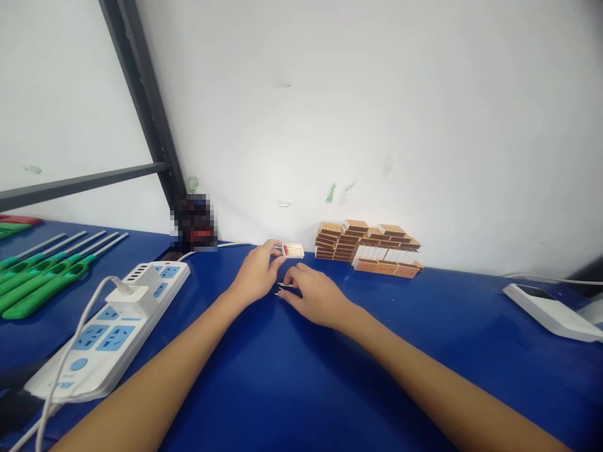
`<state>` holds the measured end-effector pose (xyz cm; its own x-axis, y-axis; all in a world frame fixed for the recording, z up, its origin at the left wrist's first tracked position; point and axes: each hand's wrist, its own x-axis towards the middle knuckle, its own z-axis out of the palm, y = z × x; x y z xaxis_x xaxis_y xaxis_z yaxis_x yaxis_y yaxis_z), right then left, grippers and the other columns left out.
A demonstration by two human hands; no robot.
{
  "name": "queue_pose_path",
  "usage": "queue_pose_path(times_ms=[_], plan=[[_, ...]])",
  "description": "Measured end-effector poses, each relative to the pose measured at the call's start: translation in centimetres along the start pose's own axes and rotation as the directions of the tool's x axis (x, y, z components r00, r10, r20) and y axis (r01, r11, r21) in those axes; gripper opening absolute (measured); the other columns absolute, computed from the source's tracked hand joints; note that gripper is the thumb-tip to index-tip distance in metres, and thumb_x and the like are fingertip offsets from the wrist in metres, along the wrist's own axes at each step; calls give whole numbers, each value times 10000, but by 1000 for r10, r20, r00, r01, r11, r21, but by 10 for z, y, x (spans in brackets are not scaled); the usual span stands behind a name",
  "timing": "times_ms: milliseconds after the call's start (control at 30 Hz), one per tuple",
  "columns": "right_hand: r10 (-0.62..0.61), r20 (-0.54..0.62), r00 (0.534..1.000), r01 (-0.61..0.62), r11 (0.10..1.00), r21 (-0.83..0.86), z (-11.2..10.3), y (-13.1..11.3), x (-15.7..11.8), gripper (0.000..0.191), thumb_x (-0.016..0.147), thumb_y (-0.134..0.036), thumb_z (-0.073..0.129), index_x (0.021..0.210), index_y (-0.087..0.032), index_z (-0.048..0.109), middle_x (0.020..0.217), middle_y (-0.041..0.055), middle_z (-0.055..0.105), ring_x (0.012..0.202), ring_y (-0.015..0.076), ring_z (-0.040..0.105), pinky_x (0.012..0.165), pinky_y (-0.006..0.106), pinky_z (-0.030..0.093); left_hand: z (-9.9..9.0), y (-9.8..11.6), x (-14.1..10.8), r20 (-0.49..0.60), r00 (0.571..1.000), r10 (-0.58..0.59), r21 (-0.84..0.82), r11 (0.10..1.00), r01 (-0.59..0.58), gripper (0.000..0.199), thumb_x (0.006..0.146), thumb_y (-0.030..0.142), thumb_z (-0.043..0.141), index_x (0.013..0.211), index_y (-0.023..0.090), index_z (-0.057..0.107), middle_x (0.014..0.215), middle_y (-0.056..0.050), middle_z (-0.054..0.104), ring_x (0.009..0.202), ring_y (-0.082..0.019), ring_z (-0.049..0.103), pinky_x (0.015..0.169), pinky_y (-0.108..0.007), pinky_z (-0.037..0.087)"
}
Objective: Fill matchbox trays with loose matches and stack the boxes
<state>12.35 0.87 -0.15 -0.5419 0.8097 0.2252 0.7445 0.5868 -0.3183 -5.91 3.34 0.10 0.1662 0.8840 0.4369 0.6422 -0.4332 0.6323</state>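
My left hand [258,270] pinches the left end of a small white matchbox tray [293,250], held just above the blue table [301,389]. Matches with red heads lie in the tray, their heads toward my fingers. My right hand [315,294] is just below and to the right of it, its thumb and fingers closed around a few loose matchsticks [285,285]. Behind my right hand, against the wall, stands a stack of brown matchboxes [346,242], with a row showing white sides at its right part.
A white power strip [106,339] with a plugged-in charger [136,299] and cable lies at the left. Beyond it are several green-handled tools [47,282]. At the right rests a white device [551,312]. A dark metal frame [146,100] leans along the wall [377,113].
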Motion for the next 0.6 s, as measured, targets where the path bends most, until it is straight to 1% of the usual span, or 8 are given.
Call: queue_pose_path(times_ms=[67, 100, 167, 267, 400, 467, 600], plan=[[-18, -18, 1000, 18, 1000, 0, 4, 0, -1, 251, 974, -357, 708, 1141, -180, 648, 1153, 91, 655, 953, 222, 658, 821, 340, 488, 0, -1, 0, -8, 1000, 9, 7, 1000, -8, 274, 986, 180, 580, 1258, 209, 601, 1158, -77, 787, 1106, -266, 727, 989, -409, 530], [-30, -18, 999, 30, 1000, -1, 5, 1, 0, 249, 977, -349, 709, 1148, -178, 650, 1164, 96, 645, 974, 224, 653, 850, 347, 492, 0, -1, 0, -10, 1000, 13, 7, 1000, -13, 274, 985, 175, 578, 1256, 211, 602, 1156, -76, 788, 1101, -264, 727, 982, -405, 531], [-44, -6, 999, 44, 999, -3, 6, 2, 1, 183, 992, -317, 695, 1106, -176, 669, 1145, 96, 635, 994, 221, 640, 894, 350, 492, 0, -2, 0, -11, 1000, 18, 3, 1000, -18, 265, 987, 173, 577, 1247, 215, 606, 1155, -76, 788, 1094, -261, 729, 967, -399, 534], [-38, 31, 999, 39, 999, -13, 5, 5, 3, 100, 1006, -267, 676, 1000, -167, 685, 1070, 90, 640, 980, 220, 621, 895, 343, 486, 0, -3, 1, -15, 1000, 12, 5, 1000, -12, 255, 989, 178, 579, 1240, 215, 606, 1147, -79, 789, 1094, -265, 730, 961, -402, 530], [-57, 87, 995, 61, 997, -45, 0, 5, -1, 141, 1022, -264, 650, 944, -152, 685, 1012, 94, 662, 968, 228, 604, 876, 340, 476, 0, -4, 1, -18, 1000, 15, 4, 1000, -15, 261, 993, 185, 575, 1252, 207, 599, 1138, -82, 792, 1072, -269, 735, 958, -407, 524], [-68, 107, 992, 78, 993, -89, -3, 4, -5, 165, 1036, -263, 623, 941, -145, 687, 1005, 104, 674, 976, 237, 600, 878, 346, 470, 0, -4, 1, -15, 1000, 20, 5, 1000, -20, 261, 996, 193, 572, 1255, 204, 598, 1144, -85, 791, 1059, -269, 736, 954, -407, 523], [-63, 137, 989, 95, 965, -245, -4, -2, -9, 203, 1057, -246, 563, 976, -113, 693, 1027, 147, 685, 993, 273, 595, 876, 373, 466, 1, -5, 0, -13, 999, 35, 24, 999, -35, 265, 996, 204, 564, 1258, 200, 599, 1158, -97, 785, 1052, -272, 736, 936, -406, 527]])
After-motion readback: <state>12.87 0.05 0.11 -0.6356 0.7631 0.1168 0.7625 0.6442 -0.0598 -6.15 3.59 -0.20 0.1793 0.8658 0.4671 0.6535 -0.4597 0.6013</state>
